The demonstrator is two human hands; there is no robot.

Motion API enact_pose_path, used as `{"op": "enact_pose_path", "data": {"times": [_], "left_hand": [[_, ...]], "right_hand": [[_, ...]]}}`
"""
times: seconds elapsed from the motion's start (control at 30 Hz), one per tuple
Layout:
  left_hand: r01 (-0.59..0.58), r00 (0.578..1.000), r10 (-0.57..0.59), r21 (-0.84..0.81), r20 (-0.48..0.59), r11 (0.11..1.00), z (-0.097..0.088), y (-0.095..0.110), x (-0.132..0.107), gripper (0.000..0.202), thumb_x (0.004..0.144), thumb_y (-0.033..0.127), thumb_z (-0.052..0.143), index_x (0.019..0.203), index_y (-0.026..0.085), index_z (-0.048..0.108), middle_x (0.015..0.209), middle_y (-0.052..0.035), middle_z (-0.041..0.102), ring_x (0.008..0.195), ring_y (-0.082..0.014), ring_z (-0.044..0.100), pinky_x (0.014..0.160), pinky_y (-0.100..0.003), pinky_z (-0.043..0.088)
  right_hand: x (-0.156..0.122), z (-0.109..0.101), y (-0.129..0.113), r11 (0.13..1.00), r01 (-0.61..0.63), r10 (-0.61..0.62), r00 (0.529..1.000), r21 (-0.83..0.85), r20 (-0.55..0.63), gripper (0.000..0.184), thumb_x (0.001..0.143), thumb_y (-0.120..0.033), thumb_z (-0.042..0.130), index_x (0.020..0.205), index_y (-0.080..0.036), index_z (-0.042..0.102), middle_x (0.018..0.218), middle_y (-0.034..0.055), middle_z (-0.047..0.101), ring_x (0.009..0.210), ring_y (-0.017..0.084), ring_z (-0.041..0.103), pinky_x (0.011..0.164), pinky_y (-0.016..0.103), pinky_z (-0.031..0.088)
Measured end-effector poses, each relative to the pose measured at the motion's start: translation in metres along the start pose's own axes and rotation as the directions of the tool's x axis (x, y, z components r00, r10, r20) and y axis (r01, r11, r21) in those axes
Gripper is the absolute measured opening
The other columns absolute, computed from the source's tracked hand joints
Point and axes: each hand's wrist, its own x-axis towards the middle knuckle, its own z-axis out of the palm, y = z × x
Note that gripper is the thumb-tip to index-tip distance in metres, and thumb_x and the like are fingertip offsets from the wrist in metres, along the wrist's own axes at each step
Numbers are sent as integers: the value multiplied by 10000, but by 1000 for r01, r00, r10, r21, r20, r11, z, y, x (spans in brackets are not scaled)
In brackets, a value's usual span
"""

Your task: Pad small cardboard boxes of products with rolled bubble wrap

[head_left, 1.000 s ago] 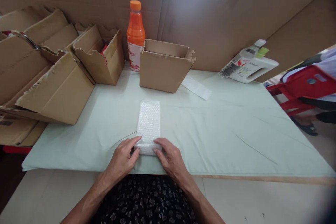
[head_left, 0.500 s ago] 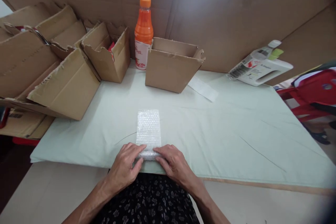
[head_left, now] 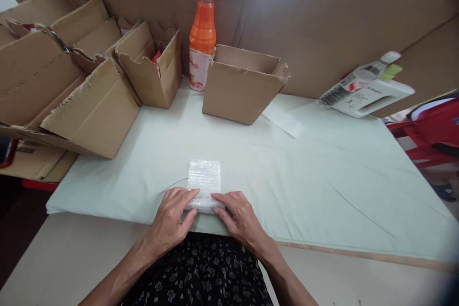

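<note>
A clear sheet of bubble wrap point(head_left: 204, 177) lies flat on the pale green cloth, its near end rolled or folded into a thick bundle. My left hand point(head_left: 175, 213) grips the left end of that bundle, thumb in front and fingers on top. At the right end, my right hand point(head_left: 237, 215) pinches it the same way. Both hands sit close to the table's front edge. Whether anything is wrapped inside the bundle I cannot tell.
Open cardboard boxes point(head_left: 91, 110) crowd the left side. Behind stand an orange bottle point(head_left: 202, 33) and a cardboard bin point(head_left: 240, 91), with a white strip point(head_left: 285, 122) beside it. Toward the back right lean a clear bottle point(head_left: 353, 86) and a white jug point(head_left: 380, 98). A red chair point(head_left: 430, 126) stands beyond.
The flat part of the bubble wrap has become shorter and the rolled end looks thicker. Both hands still hold its ends. The view has shifted slightly.
</note>
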Motion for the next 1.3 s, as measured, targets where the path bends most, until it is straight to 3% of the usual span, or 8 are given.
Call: {"op": "enact_pose_path", "data": {"times": [0.23,0.37,0.53,0.7,0.9,1.03,1.17,1.3], "left_hand": [[197,978,-190,98,-81,975,8,-13,27,341,933,292,529,1238,166,611,998,-99,692,934,-264,629,862,-442,517],[367,911,-387,-147,-140,918,7,-8,26,393,905,337,562,1268,188,590,1088,-105,655,985,-249,632,858,-412,528],[481,697,-711,-798,96,363,6,16,7,681,833,410,687,1415,180,420,1281,-135,619,1144,-243,625,982,-393,502],[390,622,-741,-921,254,12,10,31,14,825,709,335,807,1423,165,431,1065,-65,697,954,-176,648,882,-294,500],[426,726,-646,-891,236,154,16,27,24,792,818,372,731,1495,196,359,1054,-61,703,944,-173,654,863,-287,510],[392,828,-561,-703,-12,593,8,18,58,669,865,370,667,1457,199,406,1207,-110,662,1062,-222,644,951,-383,512],[-3,927,-47,-135,-372,991,-19,24,140,448,916,228,571,1360,218,518,1314,-114,620,1237,-247,570,1064,-451,457],[-282,839,396,323,-373,903,-38,33,254,500,874,111,540,1372,138,508,1448,-150,540,1466,-302,353,1195,-503,298]], "right_hand": [[3,-1,-13,961,50,-72,995,-271,-72,338,933,-212,592,1270,-200,608,1301,147,624,1146,295,573,898,457,492],[27,12,-1,977,61,-69,997,-206,-28,255,929,-158,570,1161,-206,661,1164,113,706,1044,279,623,851,445,512],[29,16,0,962,-153,173,982,227,-71,276,964,-255,539,1212,-217,655,1141,78,738,1014,231,677,889,383,542],[16,12,-13,877,-238,269,963,417,-16,261,934,-353,581,1135,-224,688,1158,81,716,1087,235,659,946,370,526],[23,-1,0,795,-328,324,941,509,101,547,816,-461,711,1289,-206,611,1218,103,685,993,230,656,838,337,536],[30,-12,15,717,-385,409,907,581,96,330,902,-486,603,1012,-189,696,862,37,701,765,176,616,717,284,501],[29,-37,32,667,-411,505,863,621,28,370,889,-529,619,991,-182,697,829,35,677,718,166,597,648,260,489],[25,-67,48,692,-428,537,844,581,-18,379,878,-532,632,1003,-182,707,812,37,683,689,167,620,612,254,509]]}}
